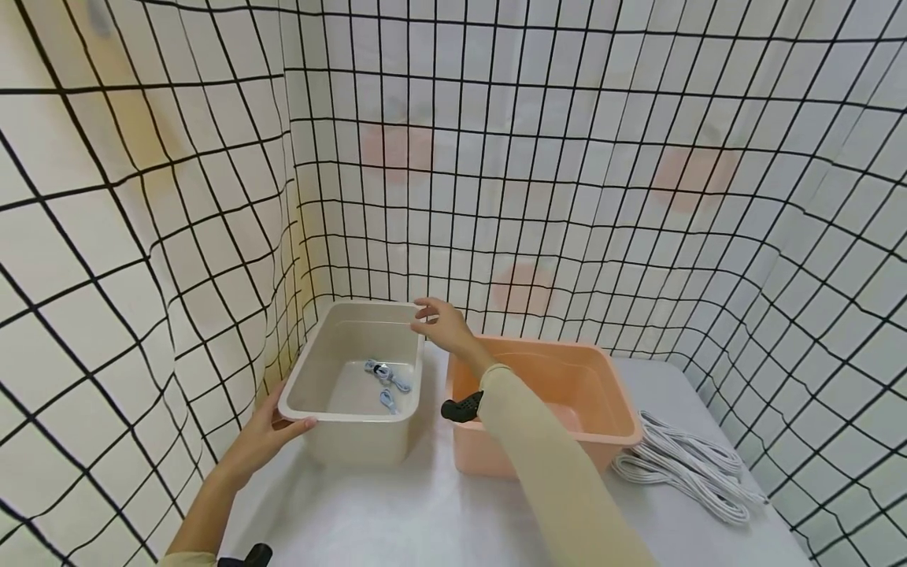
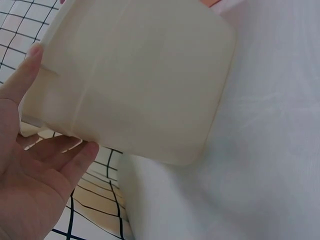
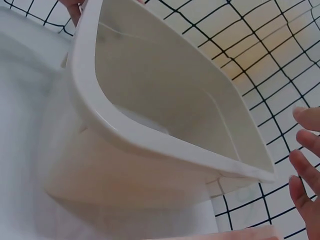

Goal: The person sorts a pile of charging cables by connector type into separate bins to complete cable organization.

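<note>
A cream plastic bin (image 1: 357,437) stands at the left of the table, with small light-blue bundled cords (image 1: 386,374) on its floor. My left hand (image 1: 258,441) grips its near left corner, thumb over the rim and fingers beneath. In the left wrist view those fingers (image 2: 75,162) reach under the lip of the bin (image 2: 150,80). At the far right corner hovers my right hand (image 1: 442,324), fingers loosely bent. The right wrist view shows its fingers (image 3: 306,165) apart from the bin's rim (image 3: 175,147), holding nothing.
An orange plastic bin (image 1: 546,457) stands right of the cream one, under my right forearm. Bundled white rope (image 1: 687,465) lies on the white table (image 1: 368,520) at its right. Black netting (image 1: 496,157) over white cloth encloses the back and sides.
</note>
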Demonstrator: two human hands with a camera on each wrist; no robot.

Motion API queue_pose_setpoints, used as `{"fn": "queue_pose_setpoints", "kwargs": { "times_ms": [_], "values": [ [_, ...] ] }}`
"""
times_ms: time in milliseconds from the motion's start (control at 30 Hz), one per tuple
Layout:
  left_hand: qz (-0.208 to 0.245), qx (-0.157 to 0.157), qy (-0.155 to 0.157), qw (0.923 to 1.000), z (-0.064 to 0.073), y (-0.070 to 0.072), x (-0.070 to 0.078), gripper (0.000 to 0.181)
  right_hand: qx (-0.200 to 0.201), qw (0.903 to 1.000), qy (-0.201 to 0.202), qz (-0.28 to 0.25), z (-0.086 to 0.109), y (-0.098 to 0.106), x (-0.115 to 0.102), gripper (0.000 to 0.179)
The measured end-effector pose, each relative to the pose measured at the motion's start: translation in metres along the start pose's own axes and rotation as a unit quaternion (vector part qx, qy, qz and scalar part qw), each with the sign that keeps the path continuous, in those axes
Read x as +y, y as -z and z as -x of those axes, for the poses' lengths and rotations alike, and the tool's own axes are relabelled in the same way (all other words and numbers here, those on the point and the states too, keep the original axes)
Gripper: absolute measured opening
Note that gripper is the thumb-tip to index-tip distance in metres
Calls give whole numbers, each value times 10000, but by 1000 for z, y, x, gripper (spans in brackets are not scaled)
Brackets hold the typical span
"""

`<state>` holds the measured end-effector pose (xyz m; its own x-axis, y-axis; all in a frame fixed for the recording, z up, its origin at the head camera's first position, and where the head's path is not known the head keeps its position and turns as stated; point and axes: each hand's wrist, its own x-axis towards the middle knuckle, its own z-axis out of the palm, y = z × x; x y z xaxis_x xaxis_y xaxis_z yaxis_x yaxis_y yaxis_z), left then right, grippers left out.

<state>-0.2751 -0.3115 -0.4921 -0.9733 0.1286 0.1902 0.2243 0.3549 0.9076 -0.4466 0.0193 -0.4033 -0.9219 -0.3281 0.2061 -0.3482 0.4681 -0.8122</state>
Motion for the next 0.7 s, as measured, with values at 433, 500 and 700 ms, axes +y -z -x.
{"fn": "queue_pose_setpoints", "kwargs": {
  "times_ms": [433, 500, 700],
  "values": [
    [-116, -26, -24, 9999, 0, -1, 0, 89, -307, 9993, 199, -82, 10, 10, -10, 51],
    [-118, -21, -21, 9999, 0, -1, -2, 89, -319, 9992, 238, -51, 10, 11, -9, 51],
    [-69, -42, -5, 10000, -1, 0, 2, 89, -358, 9990, 252, -56, 15, 17, -9, 52]
  ]
}}
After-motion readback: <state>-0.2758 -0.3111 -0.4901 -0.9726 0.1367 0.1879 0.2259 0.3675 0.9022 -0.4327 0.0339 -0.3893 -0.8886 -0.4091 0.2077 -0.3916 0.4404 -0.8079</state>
